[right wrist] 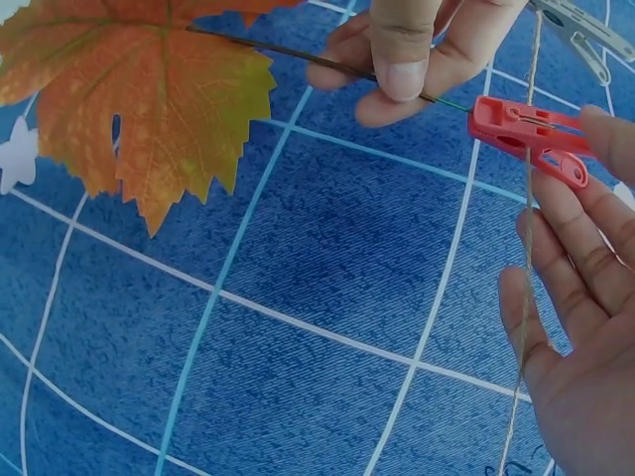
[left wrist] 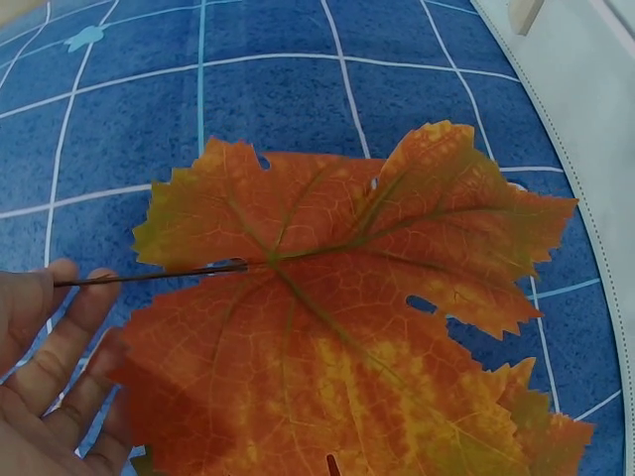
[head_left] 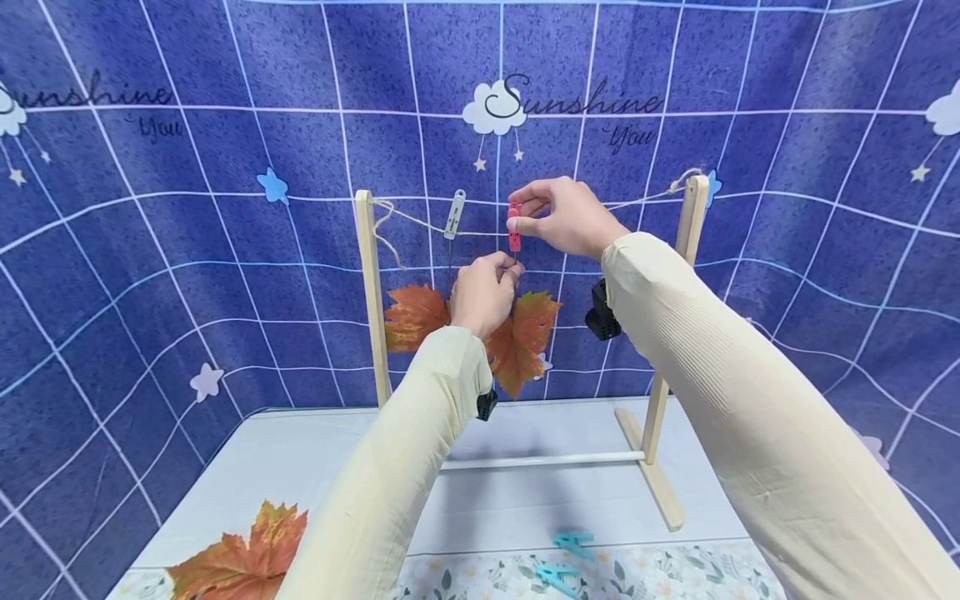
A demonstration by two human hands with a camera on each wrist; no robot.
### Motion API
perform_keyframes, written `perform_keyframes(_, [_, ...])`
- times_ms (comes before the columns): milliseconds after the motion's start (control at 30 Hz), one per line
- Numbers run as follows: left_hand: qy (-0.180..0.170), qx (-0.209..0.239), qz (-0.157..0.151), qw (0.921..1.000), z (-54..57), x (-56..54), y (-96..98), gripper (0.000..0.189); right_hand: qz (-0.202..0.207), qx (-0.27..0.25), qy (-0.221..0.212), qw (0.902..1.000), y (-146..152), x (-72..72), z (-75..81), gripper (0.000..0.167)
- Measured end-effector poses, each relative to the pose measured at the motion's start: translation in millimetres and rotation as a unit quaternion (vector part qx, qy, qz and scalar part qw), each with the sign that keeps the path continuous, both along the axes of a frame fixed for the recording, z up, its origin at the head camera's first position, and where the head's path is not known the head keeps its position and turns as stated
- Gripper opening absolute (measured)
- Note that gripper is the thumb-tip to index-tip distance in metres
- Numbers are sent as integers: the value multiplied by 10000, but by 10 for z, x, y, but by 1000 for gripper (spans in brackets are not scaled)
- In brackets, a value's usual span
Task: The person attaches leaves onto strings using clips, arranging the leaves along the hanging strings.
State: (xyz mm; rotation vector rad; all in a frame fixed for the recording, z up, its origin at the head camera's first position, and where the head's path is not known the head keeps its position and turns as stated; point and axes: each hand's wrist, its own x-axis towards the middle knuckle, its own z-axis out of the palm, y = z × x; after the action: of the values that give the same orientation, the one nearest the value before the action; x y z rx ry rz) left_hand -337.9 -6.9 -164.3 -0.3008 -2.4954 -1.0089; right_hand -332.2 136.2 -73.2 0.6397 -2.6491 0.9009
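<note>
My right hand pinches a red clothespin between thumb and fingers, up at the twine. In the right wrist view the twine runs through the clothespin, and a thin leaf stem meets its jaw end. Just below, my left hand pinches that stem between thumb and index finger. The orange-red maple leaf hangs from it, spread wide in the left wrist view. To the left, a grey clothespin sits on the twine above another autumn leaf, partly hidden by my left hand.
Wooden posts hold the twine at both ends, with a white crossbar low between them. Two teal clothespins lie at the table's front. Another orange leaf lies front left. A blue grid-patterned curtain hangs behind.
</note>
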Motion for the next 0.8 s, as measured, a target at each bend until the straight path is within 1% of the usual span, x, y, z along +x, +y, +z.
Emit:
perform_keyframes(200, [-22,-10,14,10000,-16,11,3,24,-80,-5,14,10000,2,-7,-23,44])
perform_keyframes(500, [129,-123,13,9998,-21,-4,-7,24,-209,-143,347,9991,26,-14,13,41])
perform_keyframes(600, [136,-119,-2,9998,-19,-2,-7,24,-229,-191,384,9988,22,-8,20,37])
perform_keyframes(800, [231,-65,-41,9997,-6,-4,-8,24,-269,-376,306,9985,4,8,16,27])
